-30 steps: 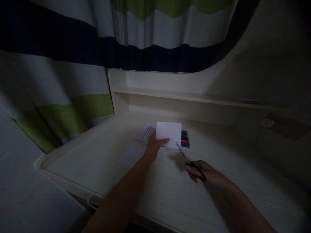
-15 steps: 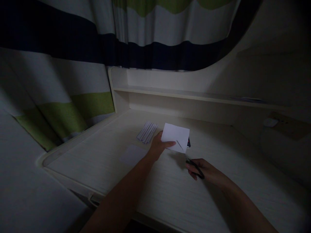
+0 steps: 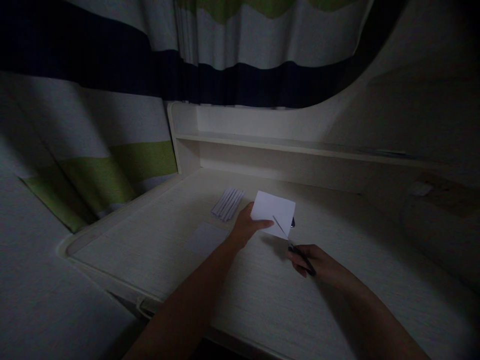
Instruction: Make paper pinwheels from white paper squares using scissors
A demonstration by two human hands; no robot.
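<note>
My left hand pinches a small white sheet of paper by its left edge and holds it just above the pale desk. To the right and nearer to me, my right hand is closed round the dark handles of a pair of scissors. The thin blades point up and left, and their tips lie across the lower part of the paper. A dark phone-like object shows only as a sliver behind the paper's right edge.
Several cut white paper strips lie side by side left of the paper. A flat pale sheet rests on the desk below them. A low shelf runs along the back. A striped curtain hangs left and behind.
The paper has shifted right and tilted, now covering most of the dark object. The scissor blades, first beside the paper's lower right corner, now reach into the sheet. My right hand moved slightly up.
</note>
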